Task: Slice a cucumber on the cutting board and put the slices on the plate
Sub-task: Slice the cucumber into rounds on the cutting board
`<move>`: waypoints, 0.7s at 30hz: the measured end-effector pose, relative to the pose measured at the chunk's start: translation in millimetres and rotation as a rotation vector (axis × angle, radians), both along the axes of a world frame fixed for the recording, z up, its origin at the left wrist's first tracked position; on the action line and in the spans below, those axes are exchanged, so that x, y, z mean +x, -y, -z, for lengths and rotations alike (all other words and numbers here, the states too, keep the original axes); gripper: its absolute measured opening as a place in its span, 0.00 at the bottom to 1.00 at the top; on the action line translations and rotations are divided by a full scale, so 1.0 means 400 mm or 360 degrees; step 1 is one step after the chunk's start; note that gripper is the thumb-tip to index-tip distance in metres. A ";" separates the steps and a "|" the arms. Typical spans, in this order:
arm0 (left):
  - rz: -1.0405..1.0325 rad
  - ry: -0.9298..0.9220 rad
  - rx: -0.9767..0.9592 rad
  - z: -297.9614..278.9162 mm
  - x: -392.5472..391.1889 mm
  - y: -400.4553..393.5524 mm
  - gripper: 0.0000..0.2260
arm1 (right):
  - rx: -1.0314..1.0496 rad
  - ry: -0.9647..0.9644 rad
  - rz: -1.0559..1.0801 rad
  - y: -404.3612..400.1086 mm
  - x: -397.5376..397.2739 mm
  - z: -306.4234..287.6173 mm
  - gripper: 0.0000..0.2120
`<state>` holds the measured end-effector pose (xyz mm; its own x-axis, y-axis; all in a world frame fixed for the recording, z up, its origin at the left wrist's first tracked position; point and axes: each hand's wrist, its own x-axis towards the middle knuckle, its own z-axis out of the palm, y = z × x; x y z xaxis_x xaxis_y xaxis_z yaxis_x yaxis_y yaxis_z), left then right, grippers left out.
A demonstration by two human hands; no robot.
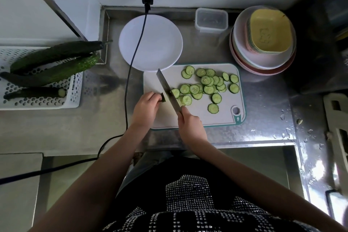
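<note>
Left hand (146, 104) pinches the cucumber stub (163, 98) at the board's (199, 117) left edge; right hand (190, 122) grips the knife (168, 91), blade against the stub. Risk: fingertips are close to the blade, so a slip cuts them. Slices (205, 86) lie mid-board. Plate (150, 43) holds none; basket (40, 98) has spare cucumbers.

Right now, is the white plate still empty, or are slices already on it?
Empty. The white plate shows only bare surface, crossed by a black cable; all cucumber slices lie on the cutting board.
</note>
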<state>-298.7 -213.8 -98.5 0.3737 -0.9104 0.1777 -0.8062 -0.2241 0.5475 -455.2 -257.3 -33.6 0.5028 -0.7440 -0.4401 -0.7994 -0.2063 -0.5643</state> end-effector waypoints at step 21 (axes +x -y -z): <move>0.0065 -0.0002 -0.0052 0.000 -0.013 0.019 0.12 | -0.0006 -0.0173 -0.0084 -0.005 0.008 0.042 0.06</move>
